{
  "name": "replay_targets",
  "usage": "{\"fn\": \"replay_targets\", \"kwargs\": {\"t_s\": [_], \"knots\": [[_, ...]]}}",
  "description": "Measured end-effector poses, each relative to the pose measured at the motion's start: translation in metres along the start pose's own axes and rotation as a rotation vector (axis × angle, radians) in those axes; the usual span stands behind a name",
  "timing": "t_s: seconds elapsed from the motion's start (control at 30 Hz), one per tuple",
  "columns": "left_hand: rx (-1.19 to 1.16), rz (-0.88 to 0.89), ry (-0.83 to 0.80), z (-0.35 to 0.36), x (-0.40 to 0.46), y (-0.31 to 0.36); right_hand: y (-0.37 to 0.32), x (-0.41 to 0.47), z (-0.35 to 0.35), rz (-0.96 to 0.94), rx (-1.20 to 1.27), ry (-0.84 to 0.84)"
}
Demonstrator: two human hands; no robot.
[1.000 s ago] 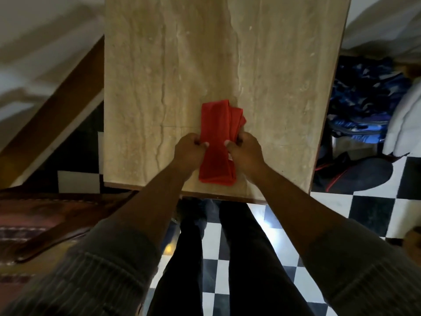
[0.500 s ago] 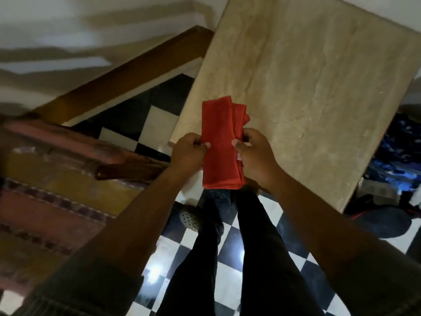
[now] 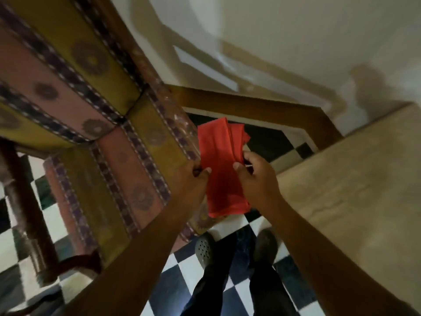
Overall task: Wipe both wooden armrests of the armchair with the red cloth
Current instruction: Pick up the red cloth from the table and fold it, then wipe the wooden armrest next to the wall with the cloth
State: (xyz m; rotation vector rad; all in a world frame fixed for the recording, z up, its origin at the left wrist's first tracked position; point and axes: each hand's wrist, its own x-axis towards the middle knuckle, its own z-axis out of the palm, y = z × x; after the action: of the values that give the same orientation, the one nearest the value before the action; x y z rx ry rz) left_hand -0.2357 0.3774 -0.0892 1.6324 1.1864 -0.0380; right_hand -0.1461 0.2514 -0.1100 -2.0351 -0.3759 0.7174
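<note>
I hold a folded red cloth [image 3: 222, 169] in the air in front of me, with my left hand [image 3: 193, 181] pinching its left edge and my right hand [image 3: 255, 179] pinching its right edge. To the left stands the armchair [image 3: 95, 133] with striped yellow and pink patterned upholstery. One dark wooden armrest [image 3: 27, 206] runs down the far left of the view, ending in a curved tip near the lower left. The other armrest is hidden behind the cloth, my hands and the seat cushion.
A beige stone-topped table [image 3: 353, 190] fills the right side. A brown wooden skirting [image 3: 262, 110] runs along the white wall behind. Black-and-white checkered floor [image 3: 189, 270] lies below, with my feet and dark trousers on it.
The cloth has been lifted off the table, held in both hands. The view has swung left, so the armchair now fills the left side and the table sits at the right.
</note>
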Motion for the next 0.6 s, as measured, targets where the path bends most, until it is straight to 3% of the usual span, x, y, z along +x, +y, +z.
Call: {"fn": "replay_targets", "kwargs": {"t_s": [0.17, 0.37, 0.43, 0.5, 0.53, 0.6], "knots": [[-0.202, -0.063, 0.201, -0.017, 0.039, -0.019, -0.016, 0.062, 0.052, -0.139, -0.105, -0.014], [-0.266, -0.163, 0.183, -0.005, 0.072, -0.049, 0.007, 0.086, 0.077, -0.198, -0.384, 0.032], [-0.319, -0.159, 0.153, -0.006, 0.08, -0.06, 0.009, 0.083, 0.084, -0.363, -0.519, 0.073], [-0.384, -0.14, 0.155, -0.008, 0.085, -0.07, 0.007, 0.081, 0.094, -0.558, -0.633, -0.013], [-0.342, -0.11, 0.187, -0.01, 0.089, -0.078, 0.007, 0.083, 0.099, -0.63, -0.704, -0.085], [-0.03, -0.014, 0.274, -0.017, 0.101, -0.097, 0.008, 0.089, 0.112, -0.713, -0.845, -0.2]]}}
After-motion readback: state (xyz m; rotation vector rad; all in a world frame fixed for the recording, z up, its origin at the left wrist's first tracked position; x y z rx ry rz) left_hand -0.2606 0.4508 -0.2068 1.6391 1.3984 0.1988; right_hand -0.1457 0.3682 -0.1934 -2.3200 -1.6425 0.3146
